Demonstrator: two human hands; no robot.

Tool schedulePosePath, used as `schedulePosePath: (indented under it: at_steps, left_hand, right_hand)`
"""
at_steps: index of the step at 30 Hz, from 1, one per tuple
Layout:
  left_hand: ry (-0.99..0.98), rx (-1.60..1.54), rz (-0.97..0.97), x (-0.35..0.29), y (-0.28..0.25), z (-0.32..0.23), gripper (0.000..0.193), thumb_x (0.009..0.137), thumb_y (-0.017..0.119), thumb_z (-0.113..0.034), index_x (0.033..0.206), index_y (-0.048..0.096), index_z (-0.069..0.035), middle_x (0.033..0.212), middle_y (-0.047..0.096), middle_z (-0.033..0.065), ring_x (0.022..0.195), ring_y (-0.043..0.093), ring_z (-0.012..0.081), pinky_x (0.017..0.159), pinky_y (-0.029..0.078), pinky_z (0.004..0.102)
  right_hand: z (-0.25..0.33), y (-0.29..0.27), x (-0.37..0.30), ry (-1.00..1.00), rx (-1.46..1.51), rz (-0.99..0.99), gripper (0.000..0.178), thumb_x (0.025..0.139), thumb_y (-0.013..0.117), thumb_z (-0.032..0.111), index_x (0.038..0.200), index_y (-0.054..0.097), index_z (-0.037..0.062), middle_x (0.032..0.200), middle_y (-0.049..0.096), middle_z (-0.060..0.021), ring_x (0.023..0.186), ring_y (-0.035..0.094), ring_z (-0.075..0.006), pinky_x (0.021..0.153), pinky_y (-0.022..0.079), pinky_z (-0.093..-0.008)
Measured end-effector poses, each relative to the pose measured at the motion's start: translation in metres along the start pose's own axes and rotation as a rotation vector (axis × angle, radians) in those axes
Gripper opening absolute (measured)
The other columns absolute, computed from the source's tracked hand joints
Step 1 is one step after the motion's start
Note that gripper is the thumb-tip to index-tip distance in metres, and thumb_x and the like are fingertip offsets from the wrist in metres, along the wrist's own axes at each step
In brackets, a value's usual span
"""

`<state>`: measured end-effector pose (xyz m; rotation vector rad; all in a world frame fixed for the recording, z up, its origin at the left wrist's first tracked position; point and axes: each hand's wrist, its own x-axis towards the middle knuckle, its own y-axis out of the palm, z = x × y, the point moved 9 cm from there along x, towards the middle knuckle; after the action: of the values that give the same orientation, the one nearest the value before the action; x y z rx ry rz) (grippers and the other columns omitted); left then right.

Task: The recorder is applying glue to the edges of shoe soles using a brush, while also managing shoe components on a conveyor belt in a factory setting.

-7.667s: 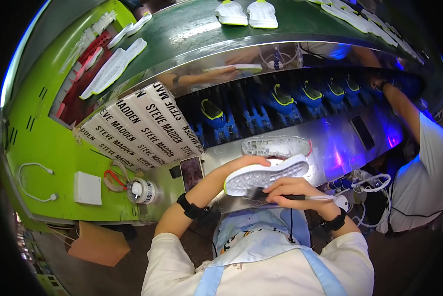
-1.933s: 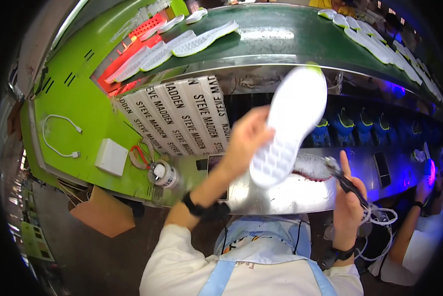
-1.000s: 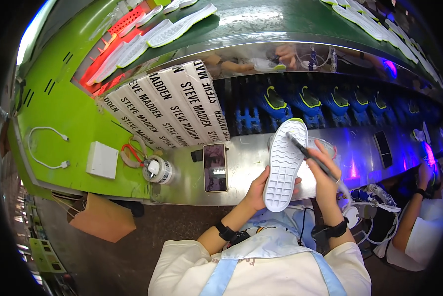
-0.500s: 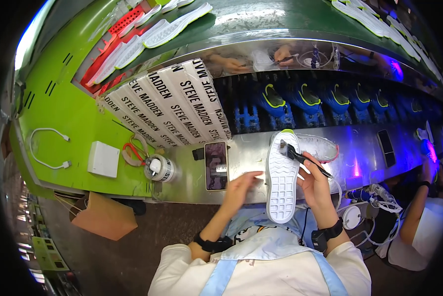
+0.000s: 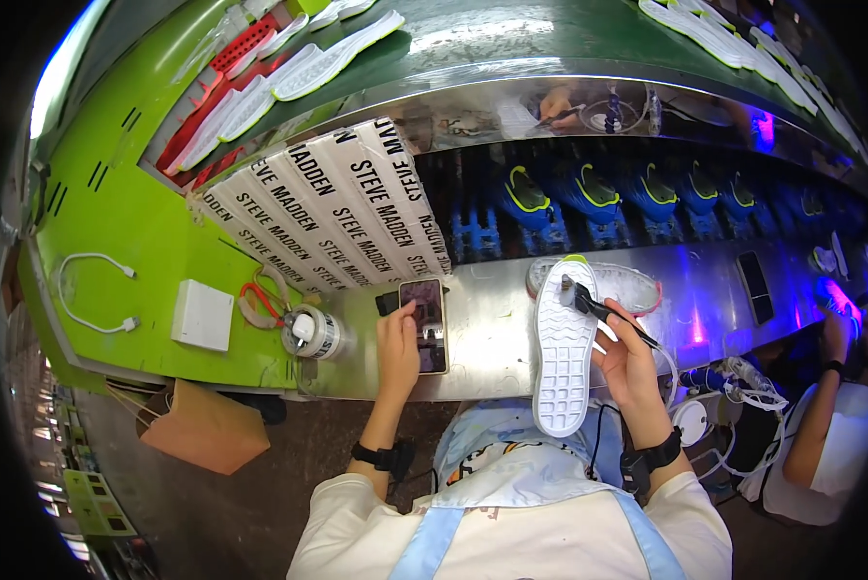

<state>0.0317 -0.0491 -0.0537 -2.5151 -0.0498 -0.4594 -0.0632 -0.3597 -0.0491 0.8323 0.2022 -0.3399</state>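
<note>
Right hand (image 5: 629, 375) pinches brush (image 5: 592, 304) at sole (image 5: 563, 372)'s twelve o'clock — best brace sole; left hand (image 5: 396, 353), loose-fingered, at phone (image 5: 433, 331), nine o'clock.

Printed in black capitals on box (image 5: 318, 208) and jar (image 5: 328, 338).
Repeats the same two words in slanting rows across the box; curves partly out of sight around the jar; shows too small and creased to read on the apron (image 5: 540, 478).

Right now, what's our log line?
left hand: at rectangular dark-screened phone; right hand: holding slim black brush; white ridged shoe sole: under brush
</note>
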Motion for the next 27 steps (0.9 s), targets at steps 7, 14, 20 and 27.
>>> schedulePosePath:
  at_steps: [7,14,20,27]
  left_hand:
    - [-0.66,-1.798,0.808,-0.055,0.159,-0.104,0.052,0.096,0.036,-0.038,0.135,0.039,-0.005,0.129,0.051,0.0132,0.123,0.045,0.0263,0.104,0.034,0.0396]
    - [-0.717,-1.988,0.754,-0.043,0.172,-0.099,0.05,0.095,0.035,-0.041,0.128,0.046,-0.005,0.119,0.057,0.0155,0.106,0.058,0.0282,0.094,0.046,0.0423]
    - [-0.842,-1.872,0.613,-0.042,0.169,-0.091,0.057,0.093,0.037,-0.046,0.133,0.039,-0.005,0.121,0.054,0.0191,0.105,0.056,0.0324,0.087,0.05,0.0436]
    - [-0.76,-1.844,0.814,-0.02,0.157,-0.103,0.058,0.095,0.032,-0.044,0.131,0.04,0.0,0.11,0.058,0.0258,0.096,0.061,0.0336,0.08,0.053,0.0431]
  right_hand:
    - [0.018,0.043,0.0,-0.142,0.005,0.027,0.034,0.088,0.055,0.007,0.12,0.052,-0.0029,0.114,0.058,-0.0149,0.11,0.054,-0.0243,0.085,0.048,-0.0392]
    - [0.043,0.125,-0.076,-1.093,-1.346,0.597,0.028,0.068,0.07,0.002,0.096,0.069,0.0086,0.098,0.067,-0.003,0.091,0.055,-0.0219,0.093,0.037,-0.0366]
    - [0.042,0.116,-0.069,-0.859,-1.254,0.418,0.026,0.071,0.067,0.0,0.097,0.068,0.0034,0.089,0.067,-0.0098,0.078,0.057,-0.0212,0.072,0.046,-0.0307]
    - [0.022,0.112,-0.06,-0.579,-1.174,0.652,0.026,0.076,0.063,0.001,0.102,0.066,0.0034,0.099,0.065,-0.0112,0.088,0.063,-0.0214,0.078,0.049,-0.032]
